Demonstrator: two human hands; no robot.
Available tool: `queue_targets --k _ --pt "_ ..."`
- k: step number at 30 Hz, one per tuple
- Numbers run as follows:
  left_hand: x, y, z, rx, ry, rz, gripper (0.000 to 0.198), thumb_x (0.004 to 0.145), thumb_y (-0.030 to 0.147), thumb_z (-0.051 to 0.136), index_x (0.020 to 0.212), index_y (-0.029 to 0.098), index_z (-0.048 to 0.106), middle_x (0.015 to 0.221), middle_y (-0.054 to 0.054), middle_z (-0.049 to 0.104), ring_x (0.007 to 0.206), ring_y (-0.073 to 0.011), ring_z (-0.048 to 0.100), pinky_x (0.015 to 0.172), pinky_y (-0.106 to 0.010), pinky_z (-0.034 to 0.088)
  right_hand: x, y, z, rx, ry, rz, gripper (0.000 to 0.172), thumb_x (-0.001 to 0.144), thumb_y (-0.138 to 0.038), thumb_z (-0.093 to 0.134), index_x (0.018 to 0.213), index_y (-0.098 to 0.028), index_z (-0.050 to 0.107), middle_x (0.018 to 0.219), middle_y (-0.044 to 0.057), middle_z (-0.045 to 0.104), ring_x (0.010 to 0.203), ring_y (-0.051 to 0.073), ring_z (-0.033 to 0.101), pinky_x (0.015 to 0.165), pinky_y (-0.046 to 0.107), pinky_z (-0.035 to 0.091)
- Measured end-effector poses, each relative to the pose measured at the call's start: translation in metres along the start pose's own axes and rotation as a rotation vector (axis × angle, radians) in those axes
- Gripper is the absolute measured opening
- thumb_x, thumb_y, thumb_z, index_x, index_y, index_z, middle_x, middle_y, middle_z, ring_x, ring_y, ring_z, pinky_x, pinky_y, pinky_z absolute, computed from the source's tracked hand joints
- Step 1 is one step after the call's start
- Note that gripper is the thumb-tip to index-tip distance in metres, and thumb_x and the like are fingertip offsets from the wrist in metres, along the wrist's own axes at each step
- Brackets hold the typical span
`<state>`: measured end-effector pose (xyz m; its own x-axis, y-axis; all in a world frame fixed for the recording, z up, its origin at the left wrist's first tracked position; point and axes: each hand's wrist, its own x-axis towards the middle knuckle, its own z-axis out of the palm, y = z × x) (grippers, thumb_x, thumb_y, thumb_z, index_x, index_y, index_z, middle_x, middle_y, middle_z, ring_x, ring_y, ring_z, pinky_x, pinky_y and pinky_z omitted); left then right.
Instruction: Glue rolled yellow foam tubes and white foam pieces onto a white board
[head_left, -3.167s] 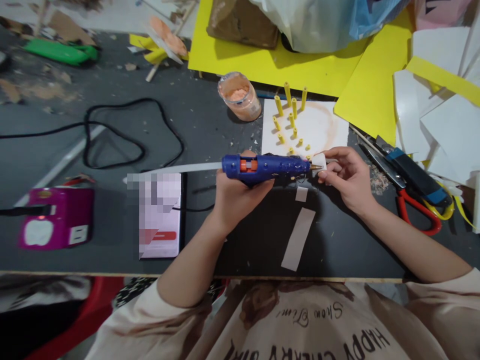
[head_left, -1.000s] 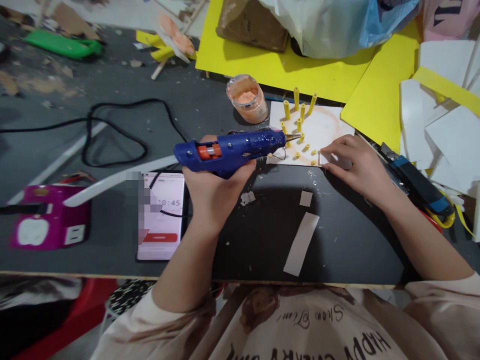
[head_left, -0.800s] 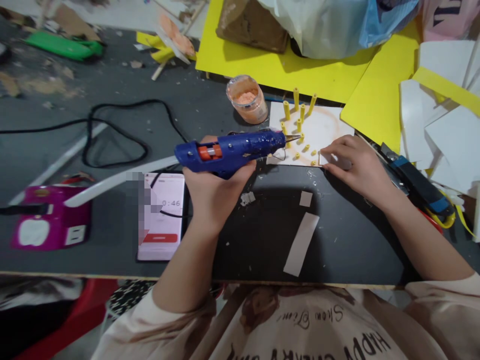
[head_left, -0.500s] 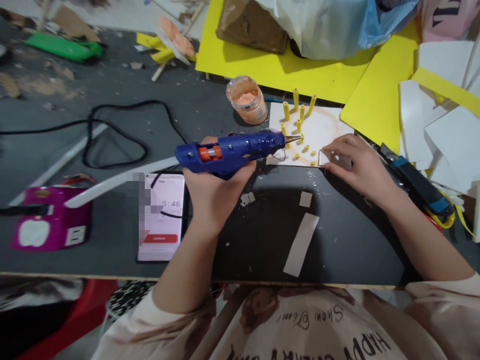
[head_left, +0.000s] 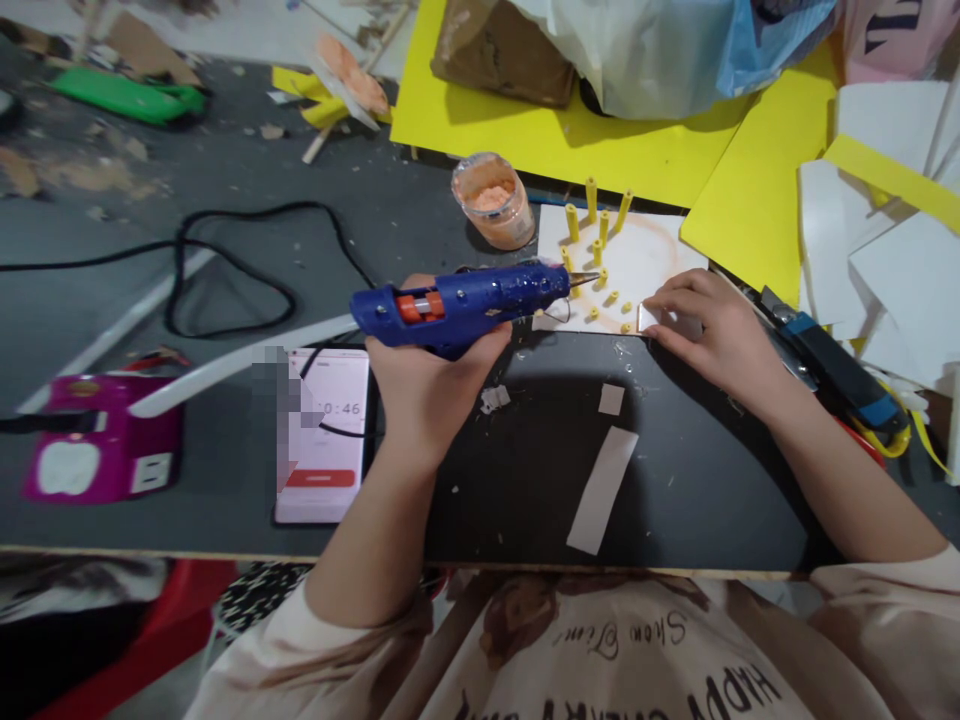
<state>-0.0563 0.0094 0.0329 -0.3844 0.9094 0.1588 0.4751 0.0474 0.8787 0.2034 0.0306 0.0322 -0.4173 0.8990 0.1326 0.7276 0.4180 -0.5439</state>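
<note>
A blue glue gun [head_left: 472, 300] is gripped in my left hand [head_left: 431, 385], its metal tip pointing right over a white board [head_left: 652, 250]. Several yellow tubes [head_left: 572, 222] of different heights stand on the board, inside a faint orange curved line. My right hand [head_left: 712, 335] pinches a small white piece [head_left: 645, 317] between thumb and fingers at the board's front right edge. Behind the gun, a jar of orange material [head_left: 499, 205] leans beside the board's left edge.
White scraps [head_left: 602, 490] lie in front of the board. To the left are a phone [head_left: 330, 440], a magenta box [head_left: 105, 440] and a black cable [head_left: 285, 205]. A blue-and-black cutter [head_left: 844, 370] lies right; yellow sheets [head_left: 630, 150] and bags are behind.
</note>
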Motion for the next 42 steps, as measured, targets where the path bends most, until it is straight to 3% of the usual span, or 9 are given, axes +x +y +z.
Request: queue_targets --k 18,42 --pt "-0.0012 0.0076 0.0025 0.025 -0.019 -0.043 0.026 0.056 0.021 0.072 0.069 0.025 0.050 0.070 0.004 0.062 0.067 -0.0167 0.061 0.072 -0.032 0.056 0.0001 0.0031 0.0034 0.011 0.018 -0.023 0.010 0.085 -0.025 0.062 0.092 -0.023 0.068 0.097 0.008 0.064 0.093 0.025 0.061 0.084 0.042 0.049" --pt "-0.0002 0.0006 0.0043 -0.044 0.024 -0.006 0.027 0.053 0.019 0.074 0.070 0.022 0.054 0.069 0.004 0.061 0.064 -0.0154 0.061 0.067 -0.030 0.055 0.0011 -0.0020 -0.0009 0.012 -0.014 0.005 0.013 0.085 -0.026 0.062 0.095 -0.019 0.068 0.098 0.010 0.066 0.093 0.026 0.062 0.082 0.041 0.048"
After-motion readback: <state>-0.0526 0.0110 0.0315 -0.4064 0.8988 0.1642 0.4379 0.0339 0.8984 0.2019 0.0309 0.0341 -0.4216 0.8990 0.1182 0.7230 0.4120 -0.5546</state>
